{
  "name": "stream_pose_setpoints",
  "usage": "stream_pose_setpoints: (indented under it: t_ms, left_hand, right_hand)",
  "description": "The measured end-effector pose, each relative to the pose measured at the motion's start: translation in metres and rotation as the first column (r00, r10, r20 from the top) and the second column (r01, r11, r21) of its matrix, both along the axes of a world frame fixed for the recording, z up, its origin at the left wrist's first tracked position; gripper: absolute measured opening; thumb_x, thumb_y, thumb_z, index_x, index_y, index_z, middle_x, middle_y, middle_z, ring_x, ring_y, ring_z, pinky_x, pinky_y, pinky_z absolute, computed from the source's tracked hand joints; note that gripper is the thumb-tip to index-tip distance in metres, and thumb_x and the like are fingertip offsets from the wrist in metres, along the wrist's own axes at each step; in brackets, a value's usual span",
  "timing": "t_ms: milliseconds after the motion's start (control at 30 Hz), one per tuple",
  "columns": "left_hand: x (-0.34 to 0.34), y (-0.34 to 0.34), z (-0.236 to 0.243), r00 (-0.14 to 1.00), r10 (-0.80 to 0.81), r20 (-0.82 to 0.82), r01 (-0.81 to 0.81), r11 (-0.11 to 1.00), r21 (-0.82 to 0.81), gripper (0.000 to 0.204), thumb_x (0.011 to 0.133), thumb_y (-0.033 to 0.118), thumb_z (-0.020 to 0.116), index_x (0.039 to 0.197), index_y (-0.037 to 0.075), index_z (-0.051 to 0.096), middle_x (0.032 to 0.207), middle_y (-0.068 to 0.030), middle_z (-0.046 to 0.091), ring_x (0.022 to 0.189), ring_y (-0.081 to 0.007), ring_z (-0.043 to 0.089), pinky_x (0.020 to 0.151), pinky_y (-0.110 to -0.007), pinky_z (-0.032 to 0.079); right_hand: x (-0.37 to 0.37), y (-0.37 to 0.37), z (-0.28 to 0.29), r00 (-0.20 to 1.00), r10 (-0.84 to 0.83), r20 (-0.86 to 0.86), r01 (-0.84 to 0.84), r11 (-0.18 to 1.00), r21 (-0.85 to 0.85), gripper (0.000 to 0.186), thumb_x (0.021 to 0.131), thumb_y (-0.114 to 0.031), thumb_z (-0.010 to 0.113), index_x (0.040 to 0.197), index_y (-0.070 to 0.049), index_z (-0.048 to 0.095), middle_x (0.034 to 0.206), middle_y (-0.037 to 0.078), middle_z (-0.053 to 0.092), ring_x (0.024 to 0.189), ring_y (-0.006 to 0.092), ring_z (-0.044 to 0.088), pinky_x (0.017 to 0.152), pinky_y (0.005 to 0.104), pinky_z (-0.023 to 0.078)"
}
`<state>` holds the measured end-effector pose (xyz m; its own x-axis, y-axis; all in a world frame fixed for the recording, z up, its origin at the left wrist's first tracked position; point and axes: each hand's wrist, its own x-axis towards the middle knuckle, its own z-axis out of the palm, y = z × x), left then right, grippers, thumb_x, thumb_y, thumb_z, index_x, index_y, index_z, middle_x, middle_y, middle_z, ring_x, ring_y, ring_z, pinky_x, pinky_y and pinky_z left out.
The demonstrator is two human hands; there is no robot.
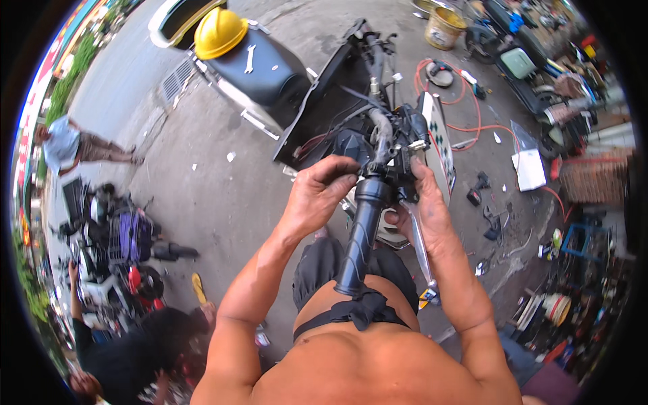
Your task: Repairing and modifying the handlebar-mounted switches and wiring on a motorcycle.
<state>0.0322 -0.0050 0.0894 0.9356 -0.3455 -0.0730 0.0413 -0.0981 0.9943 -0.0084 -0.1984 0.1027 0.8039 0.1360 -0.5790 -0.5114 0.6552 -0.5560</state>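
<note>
A black rubber handlebar grip (358, 236) points toward me from a scooter's stripped handlebar (383, 131). My left hand (322, 191) is at the inner end of the grip, left of it, with thumb and fingers pinched together; whatever is between them is hidden. On the other side, my right hand (432, 206) curls its fingers around the base of the silver brake lever (420, 246) and the black housing beside it. Loose black cables (361, 98) run around the bar. The scooter's dark front panel (324, 88) stands beyond my left hand.
A yellow hard hat (221, 32) and a wrench (250, 59) lie on a scooter seat (263, 71). An orange hose (466, 127) crosses the ground at right, near scattered tools and parts. Parked motorbikes (111, 233) and two people are at left. A yellow bucket (444, 28) stands far right.
</note>
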Motion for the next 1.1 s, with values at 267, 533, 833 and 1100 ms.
stream_pose_setpoints:
  t_ms: [267, 533, 833, 1100]
  left_hand:
    - [-0.007, -0.003, -0.001, 0.959, 0.258, 0.118, -0.262, 0.965, 0.020, 0.019, 0.087, 0.014, 0.067, 0.097, -0.001, 0.068, 0.082, -0.0025, 0.064, 0.077, -0.0091, 0.057, 0.069, -0.025, 0.047]
    - [-0.194, 0.075, -0.127, 0.436, 0.864, -0.252, -0.874, 0.474, 0.111, 0.024, 0.085, 0.013, 0.064, 0.100, -0.006, 0.064, 0.078, -0.0079, 0.063, 0.068, -0.0146, 0.058, 0.065, -0.029, 0.048]
    - [-0.485, 0.039, -0.268, -0.137, 0.864, -0.484, -0.814, 0.180, 0.552, 0.021, 0.087, 0.013, 0.060, 0.095, -0.007, 0.064, 0.078, -0.0069, 0.064, 0.072, -0.0142, 0.059, 0.067, -0.030, 0.048]
    - [-0.702, 0.008, -0.381, -0.018, 0.963, -0.267, -0.447, 0.232, 0.864, 0.020, 0.085, 0.014, 0.062, 0.096, -0.002, 0.065, 0.087, -0.0174, 0.066, 0.082, -0.0326, 0.065, 0.075, -0.038, 0.050]
  right_hand:
    - [0.022, -0.012, -0.009, 0.977, 0.197, 0.084, -0.184, 0.973, -0.141, 0.038, 0.092, -0.051, 0.049, 0.107, -0.019, 0.061, 0.092, -0.002, 0.065, 0.078, 0.0151, 0.062, 0.052, 0.0268, 0.048]
    - [-0.042, 0.018, -0.026, 0.968, -0.250, -0.017, 0.226, 0.899, -0.375, 0.051, 0.097, -0.049, 0.045, 0.124, -0.005, 0.049, 0.106, 0.008, 0.058, 0.091, 0.0197, 0.059, 0.085, 0.0325, 0.051]
    - [-0.240, 0.043, -0.251, 0.395, 0.796, -0.459, -0.891, 0.209, -0.404, 0.026, 0.091, -0.024, 0.060, 0.103, -0.001, 0.060, 0.086, 0.006, 0.060, 0.074, 0.0116, 0.058, 0.063, 0.0266, 0.050]
    - [-0.370, 0.120, -0.489, -0.047, 0.804, -0.592, -0.691, -0.454, -0.562, 0.039, 0.083, -0.032, 0.064, 0.101, 0.002, 0.063, 0.094, 0.015, 0.066, 0.087, 0.0258, 0.064, 0.077, 0.0363, 0.054]
